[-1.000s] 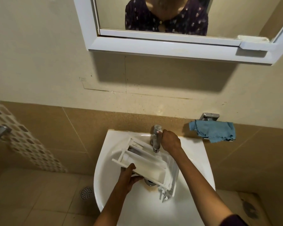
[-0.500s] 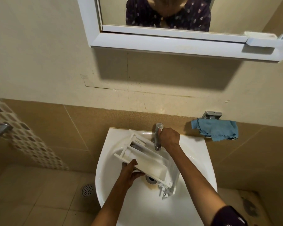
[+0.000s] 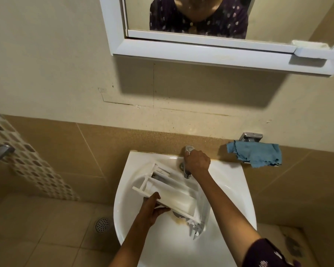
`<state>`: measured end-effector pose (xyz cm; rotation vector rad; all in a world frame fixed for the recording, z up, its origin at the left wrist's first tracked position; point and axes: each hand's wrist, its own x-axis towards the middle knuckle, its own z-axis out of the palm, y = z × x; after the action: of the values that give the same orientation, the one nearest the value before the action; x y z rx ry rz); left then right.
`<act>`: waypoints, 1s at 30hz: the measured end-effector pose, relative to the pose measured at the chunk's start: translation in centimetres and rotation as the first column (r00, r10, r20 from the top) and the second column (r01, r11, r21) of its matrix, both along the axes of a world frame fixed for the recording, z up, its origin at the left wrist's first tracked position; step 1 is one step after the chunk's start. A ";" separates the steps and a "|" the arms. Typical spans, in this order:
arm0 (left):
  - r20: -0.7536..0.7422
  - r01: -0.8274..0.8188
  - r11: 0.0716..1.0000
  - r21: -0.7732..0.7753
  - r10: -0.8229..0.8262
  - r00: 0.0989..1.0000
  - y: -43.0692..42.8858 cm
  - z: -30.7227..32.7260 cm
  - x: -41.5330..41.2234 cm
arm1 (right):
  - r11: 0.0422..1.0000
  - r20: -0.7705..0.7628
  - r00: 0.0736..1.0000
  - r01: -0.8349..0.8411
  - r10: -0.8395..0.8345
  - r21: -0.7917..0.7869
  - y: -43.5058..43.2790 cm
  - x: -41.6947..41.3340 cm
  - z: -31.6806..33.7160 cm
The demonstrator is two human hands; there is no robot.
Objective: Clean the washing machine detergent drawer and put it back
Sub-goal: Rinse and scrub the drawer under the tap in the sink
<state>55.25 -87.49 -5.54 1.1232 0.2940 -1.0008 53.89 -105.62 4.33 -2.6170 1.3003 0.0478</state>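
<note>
The left hand [image 3: 152, 208] grips the white detergent drawer [image 3: 174, 197] at the long edge nearest the person, thumb laid over the top of that edge and fingers curled beneath it. From this hand the drawer reaches away and to the right, held tilted inside the bowl of the white sink [image 3: 229, 185], open side up, so that its compartments and dividing walls show. Its far left corner lies beyond the left hand towards the wall, while its clipped end points down just right of the hand, above the sink drain [image 3: 178, 214], which peeps out under the drawer with a yellowish stain around it. The right hand [image 3: 198, 162] is further from the person, beyond the drawer, its fingers curled round the top of the metal tap [image 3: 186, 173]; the spout shows below the knuckles, right over the drawer's far side. Right of this hand a blue cloth [image 3: 256, 155] hangs on the wall under a metal holder [image 3: 252, 136]. Above both hands is a white-framed mirror [image 3: 201, 53]. Left of the left hand, down on the tiled floor, sits a round floor drain [image 3: 102, 225]. A dark patterned sleeve [image 3: 266, 253] covers the right upper arm.
</note>
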 end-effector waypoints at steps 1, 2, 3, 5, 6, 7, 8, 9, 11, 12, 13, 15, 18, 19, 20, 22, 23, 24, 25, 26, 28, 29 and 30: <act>0.006 0.002 1.000 -0.002 -0.002 1.000 0.1 0.1 0.0 | 0.999 0.018 1.000 0.007 -0.008 0.035 -0.1 -0.2 0.1; 0.009 0.003 1.000 -0.002 -0.003 1.000 0.2 0.2 0.0 | 0.996 0.044 0.999 0.023 -0.027 0.085 -0.3 -0.5 0.0; 0.010 0.002 1.000 0.001 -0.002 1.000 0.2 0.2 0.0 | 0.989 0.079 0.995 0.042 -0.053 0.140 -0.6 -0.7 -0.1; 0.004 -0.004 1.000 0.010 0.004 1.000 0.3 0.2 0.1 | 0.974 0.165 0.977 0.098 -0.133 0.206 -1.0 -1.6 -0.4; -0.002 -0.004 1.000 0.012 0.004 1.000 0.4 0.2 0.1 | 0.972 0.199 0.965 0.131 -0.170 0.195 -1.2 -2.3 -0.5; -0.004 0.000 1.000 0.012 0.000 1.000 0.5 0.3 0.1 | 0.976 0.230 0.954 0.160 -0.192 0.148 -1.4 -3.1 -0.8; -0.004 0.005 1.000 0.012 -0.005 1.000 0.6 0.3 0.1 | 0.975 0.237 0.948 0.189 -0.212 0.116 -1.7 -4.1 -1.3; -0.006 0.009 1.000 0.013 -0.009 1.000 0.7 0.3 0.1 | 0.970 0.238 0.942 0.216 -0.236 0.109 -1.9 -5.2 -1.7; -0.019 0.019 1.000 0.015 -0.019 1.000 0.9 0.4 -0.2 | 0.920 0.222 0.918 0.259 -0.329 0.294 -2.5 -7.5 -3.0; -0.032 0.022 1.000 0.015 -0.021 0.999 1.0 0.5 -0.5 | 0.853 0.223 0.896 0.252 -0.384 0.457 -2.6 -8.5 -3.6; -0.048 0.023 1.000 0.015 -0.022 0.999 1.1 0.6 -0.8 | 0.774 0.235 0.875 0.214 -0.423 0.596 -2.5 -9.4 -3.9; -0.078 0.030 0.999 0.024 -0.028 0.997 1.2 0.7 -1.4 | 0.659 0.239 0.864 0.132 -0.442 0.741 -1.9 -10.9 -4.0; -0.109 0.047 0.998 0.034 -0.043 0.993 1.3 1.2 -2.3 | 0.594 0.272 0.826 0.091 -0.493 0.799 -1.4 -12.1 -4.6; -0.132 0.039 0.999 0.025 -0.035 0.991 1.4 1.3 -2.5 | 0.584 0.307 0.803 0.062 -0.511 0.809 -1.4 -12.4 -4.7; -0.162 0.025 1.000 0.007 -0.024 0.987 1.4 1.5 -2.7 | 0.587 0.344 0.780 0.037 -0.523 0.809 -1.3 -12.6 -4.5; -0.227 -0.024 0.999 -0.032 0.016 0.974 1.5 1.9 -3.2 | 0.626 0.392 0.772 0.010 -0.500 0.779 -1.2 -13.1 -3.9; -0.255 -0.045 0.998 -0.051 0.031 0.966 1.7 2.1 -3.3 | 0.664 0.414 0.781 0.000 -0.467 0.748 -1.1 -13.3 -3.3; -0.274 -0.058 0.996 -0.067 0.037 0.961 1.8 2.4 -3.5 | 0.705 0.444 0.795 -0.027 -0.414 0.708 -1.1 -13.5 -2.5; -0.282 -0.063 0.995 -0.082 0.038 0.959 1.9 2.7 -3.7 | 0.746 0.462 0.810 -0.045 -0.363 0.664 -0.9 -13.7 -1.6; -0.282 -0.064 0.993 -0.095 0.034 0.959 1.9 3.1 -3.9 | 0.781 0.474 0.824 -0.062 -0.311 0.621 -0.9 -13.9 -0.8; -0.276 -0.055 0.992 -0.110 0.023 0.961 1.9 4.2 -4.3 | 0.819 0.446 0.858 -0.055 -0.253 0.571 -0.7 -14.0 1.0; -0.285 -0.053 0.993 -0.106 0.020 0.958 1.8 4.8 -4.5 | 0.825 0.435 0.869 -0.057 -0.237 0.562 -0.5 -13.9 2.0; -0.301 -0.043 0.994 -0.104 0.010 0.954 1.7 5.5 -4.7 | 0.829 0.449 0.866 -0.078 -0.219 0.554 -0.3 -13.6 3.0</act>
<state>50.54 -85.74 -0.01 0.8638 0.4908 -1.1506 40.25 -105.92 7.32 -1.8986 1.0007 -0.2171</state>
